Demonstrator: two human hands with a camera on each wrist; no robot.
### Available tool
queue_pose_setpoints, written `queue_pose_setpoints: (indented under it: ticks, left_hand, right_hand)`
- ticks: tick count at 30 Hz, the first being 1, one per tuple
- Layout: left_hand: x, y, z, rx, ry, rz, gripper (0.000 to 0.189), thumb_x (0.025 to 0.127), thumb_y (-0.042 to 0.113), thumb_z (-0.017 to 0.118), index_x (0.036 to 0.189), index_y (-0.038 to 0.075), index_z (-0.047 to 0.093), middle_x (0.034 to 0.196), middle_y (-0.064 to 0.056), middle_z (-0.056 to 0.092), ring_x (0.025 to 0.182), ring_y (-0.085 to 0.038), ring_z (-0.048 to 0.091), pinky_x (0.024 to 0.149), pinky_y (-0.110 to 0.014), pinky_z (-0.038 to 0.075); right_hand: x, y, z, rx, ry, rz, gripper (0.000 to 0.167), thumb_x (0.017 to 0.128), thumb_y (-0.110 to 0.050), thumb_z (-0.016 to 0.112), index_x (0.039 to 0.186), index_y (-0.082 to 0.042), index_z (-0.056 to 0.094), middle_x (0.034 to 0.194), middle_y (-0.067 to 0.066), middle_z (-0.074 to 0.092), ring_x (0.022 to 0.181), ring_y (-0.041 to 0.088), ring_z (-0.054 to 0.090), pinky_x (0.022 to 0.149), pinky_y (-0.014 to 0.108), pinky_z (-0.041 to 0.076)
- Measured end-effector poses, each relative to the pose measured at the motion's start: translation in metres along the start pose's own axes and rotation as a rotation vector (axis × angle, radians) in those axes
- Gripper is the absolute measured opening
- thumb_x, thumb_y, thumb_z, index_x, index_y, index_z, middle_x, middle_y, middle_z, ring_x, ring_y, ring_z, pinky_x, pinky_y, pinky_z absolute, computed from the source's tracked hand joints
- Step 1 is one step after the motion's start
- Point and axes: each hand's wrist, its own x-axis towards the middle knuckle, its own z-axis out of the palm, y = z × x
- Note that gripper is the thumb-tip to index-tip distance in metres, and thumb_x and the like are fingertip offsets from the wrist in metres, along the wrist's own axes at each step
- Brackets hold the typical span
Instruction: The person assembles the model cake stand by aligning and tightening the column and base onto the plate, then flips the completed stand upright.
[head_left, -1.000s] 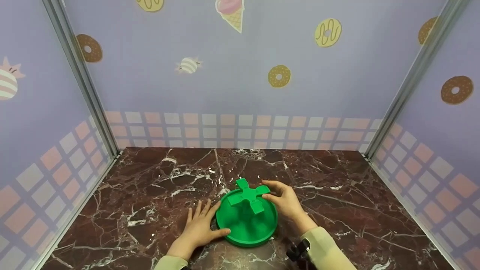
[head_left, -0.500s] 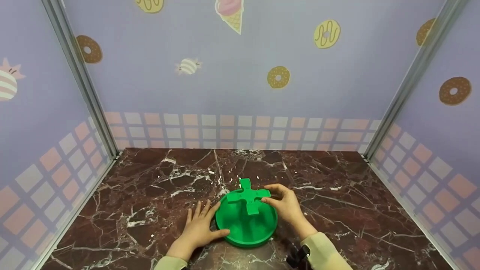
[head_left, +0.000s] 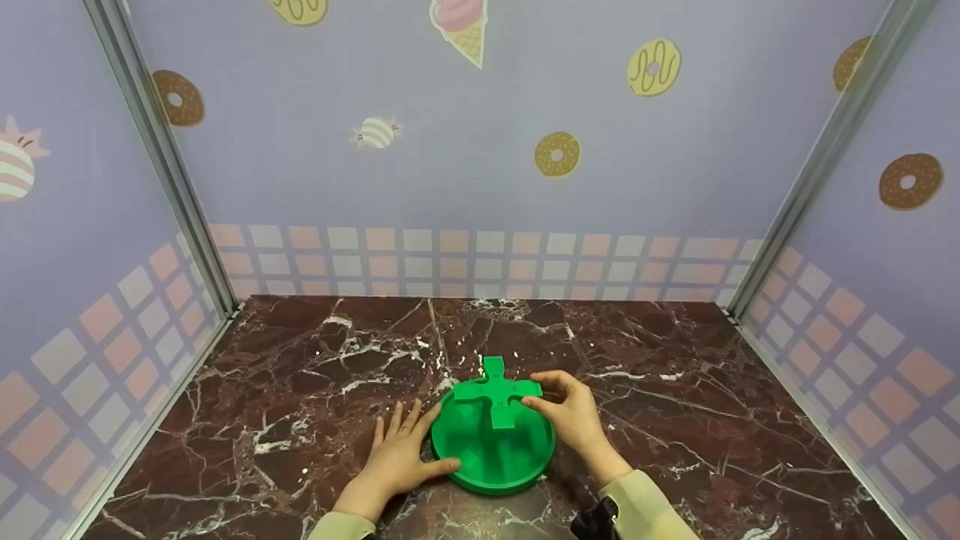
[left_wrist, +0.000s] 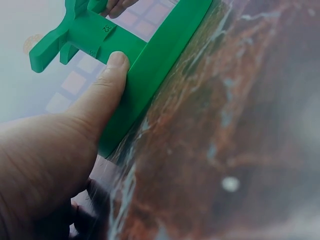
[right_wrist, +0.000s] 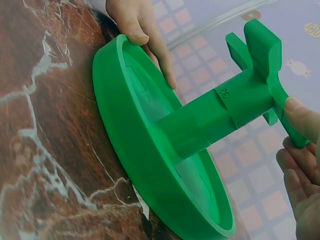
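A green round tray [head_left: 499, 476] with a raised rim sits on the marbled tabletop. From its middle rises a thick green post [right_wrist: 202, 120] with small numbers on its side, "32" among them. The post is topped by a four-armed green cross [head_left: 496, 390]. My right hand [head_left: 574, 416] pinches the cross's right arm between thumb and fingers. At the tray's left side, my left hand [head_left: 401, 454] lies with fingers spread. Its thumb [left_wrist: 109, 82] rests on the rim.
Dark red marbled tabletop [head_left: 300, 375] with white veins surrounds the tray. Pale purple panels [head_left: 420, 180] with printed sweets stand at the back and both sides, joined by metal posts [head_left: 184, 187] at the corners.
The cross has turned slightly clockwise as seen from above, its right arm coming a little nearer with my right hand. My left hand has stayed in place on the tray.
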Motion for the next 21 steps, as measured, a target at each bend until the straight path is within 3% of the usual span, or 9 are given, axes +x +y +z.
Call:
queue_pose_setpoints:
  ticks: [7,17,21]
  left_hand:
    - [0.0016,-0.0015,0.0016,0.008,0.005,0.0,0.103,0.081,0.071,0.072,0.162,0.021,0.034,0.17,-0.023,0.021,0.158,-0.052,0.007,0.124,-0.074,0.0]
    - [0.0027,-0.0013,0.0018,0.02,-0.005,-0.005,0.104,0.08,0.072,0.072,0.162,0.021,0.034,0.17,-0.023,0.021,0.158,-0.052,0.007,0.124,-0.075,0.0]
    - [0.0021,-0.0003,0.0017,0.017,-0.014,-0.02,0.104,0.08,0.073,0.071,0.163,0.023,0.034,0.171,-0.021,0.02,0.159,-0.051,0.006,0.125,-0.074,0.0]
  right_hand:
    - [-0.0027,0.0005,0.0022,-0.011,0.031,0.001,0.036,0.081,-0.004,0.086,0.113,0.003,0.072,0.114,0.018,0.076,0.1,0.025,0.073,0.087,0.03,0.062]
    - [-0.0066,0.002,0.0044,-0.035,0.068,-0.015,0.04,0.079,-0.01,0.089,0.113,0.003,0.073,0.113,0.016,0.076,0.1,0.018,0.073,0.094,0.045,0.061]
    - [-0.0083,0.0008,0.0056,-0.003,0.082,-0.003,0.04,0.079,-0.009,0.089,0.113,0.003,0.072,0.113,0.018,0.075,0.102,0.022,0.073,0.094,0.04,0.062]
